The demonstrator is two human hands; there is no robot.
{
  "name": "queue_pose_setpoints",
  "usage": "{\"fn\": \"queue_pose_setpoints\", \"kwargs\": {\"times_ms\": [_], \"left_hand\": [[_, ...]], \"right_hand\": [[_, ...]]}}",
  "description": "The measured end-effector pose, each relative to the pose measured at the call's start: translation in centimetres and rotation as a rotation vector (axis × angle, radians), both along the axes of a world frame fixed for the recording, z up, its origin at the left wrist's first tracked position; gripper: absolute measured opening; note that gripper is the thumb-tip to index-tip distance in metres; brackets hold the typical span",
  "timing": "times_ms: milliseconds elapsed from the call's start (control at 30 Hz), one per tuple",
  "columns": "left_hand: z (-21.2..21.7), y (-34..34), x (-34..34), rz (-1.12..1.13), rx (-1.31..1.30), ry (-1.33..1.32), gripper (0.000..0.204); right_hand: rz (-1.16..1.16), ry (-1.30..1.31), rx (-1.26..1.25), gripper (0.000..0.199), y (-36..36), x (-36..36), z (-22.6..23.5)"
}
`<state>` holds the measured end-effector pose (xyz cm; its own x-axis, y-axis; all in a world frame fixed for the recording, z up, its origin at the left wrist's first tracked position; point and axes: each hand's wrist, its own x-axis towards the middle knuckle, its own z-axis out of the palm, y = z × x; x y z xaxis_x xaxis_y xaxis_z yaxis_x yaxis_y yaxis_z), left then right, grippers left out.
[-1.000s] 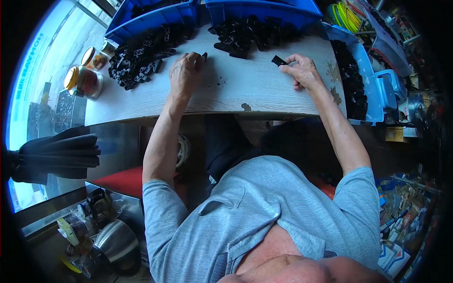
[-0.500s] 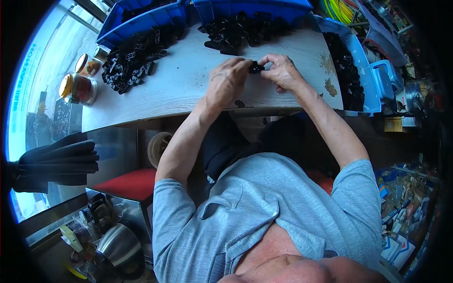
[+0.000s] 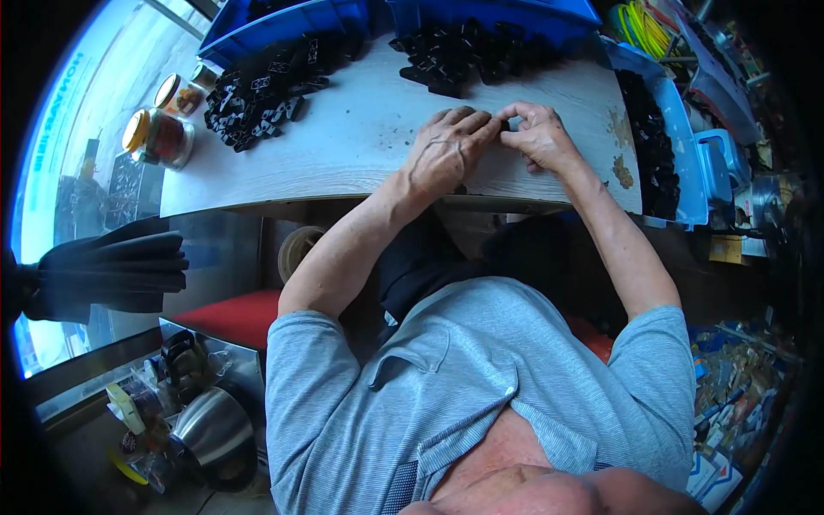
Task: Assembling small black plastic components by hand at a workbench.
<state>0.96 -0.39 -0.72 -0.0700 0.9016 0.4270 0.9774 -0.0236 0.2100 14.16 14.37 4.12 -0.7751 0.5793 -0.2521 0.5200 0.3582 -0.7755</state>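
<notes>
the pale wooden bench (image 3: 360, 146) is the landmark here. at its far left end stand two glass jars with yellow lids (image 3: 159, 137), one just behind the other. to the right of them, toward the bench's back-left part, a loose heap of small black plastic parts (image 3: 262, 86) spills out from a blue bin (image 3: 283, 21) at the back edge. further right along the back edge, a second heap of black parts (image 3: 455, 51) lies in front of another blue bin (image 3: 515, 13).

near the middle of the bench's front edge the left hand (image 3: 442, 154) rests knuckles up, fingers curled, its fingertips meeting those of the right hand (image 3: 536, 137) just beside it. both hands are closed together in a pinch around something small and dark (image 3: 505, 125) held between the fingertips, just above the bench top; it is mostly hidden by the fingers, so its shape cannot be told. both forearms reach up to the bench from the lower part of the view, over a grey collared shirt (image 3: 463, 403).

at the bench's right end a long blue tray (image 3: 665, 137) filled with more black parts runs along the edge. brownish stains (image 3: 624, 167) mark the bench surface just left of that tray.
</notes>
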Motion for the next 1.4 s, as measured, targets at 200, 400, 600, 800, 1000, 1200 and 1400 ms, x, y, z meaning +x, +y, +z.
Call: {"fn": "queue_pose_setpoints", "kwargs": {"times_ms": [200,400,600,800,1000,1200,1400], "left_hand": [[-0.6,0.1,-0.2,-0.001,0.182,0.03,0.04],[1.5,0.5,-11.5,0.566,0.445,0.182,0.019],[-0.2,0.6,-18.1,0.771,-0.022,0.301,0.019],[0.4,-0.1,-15.7,0.716,0.031,0.2,0.019],[0.9,-0.9,-16.3,0.801,0.08,0.132,0.025],[0.2,-1.0,-16.2,0.711,0.107,0.096,0.022],[1.8,-1.0,-14.6,0.678,-0.063,0.063,0.023]], "right_hand": [[-0.03,0.033,0.015,0.024,-0.4,0.1,-0.2],[-0.177,0.183,-0.268,0.045,0.5,1.3,-0.2],[-0.511,0.305,-0.253,0.042,6.1,3.4,-0.8],[-0.84,0.449,-0.177,0.038,10.5,5.8,-0.4],[-0.611,0.355,-0.233,0.043,7.9,1.7,-0.4],[-0.512,0.308,-0.316,0.04,5.9,-3.6,-0.1],[-0.505,0.33,-0.375,0.032,6.0,-6.1,-1.2]]}}
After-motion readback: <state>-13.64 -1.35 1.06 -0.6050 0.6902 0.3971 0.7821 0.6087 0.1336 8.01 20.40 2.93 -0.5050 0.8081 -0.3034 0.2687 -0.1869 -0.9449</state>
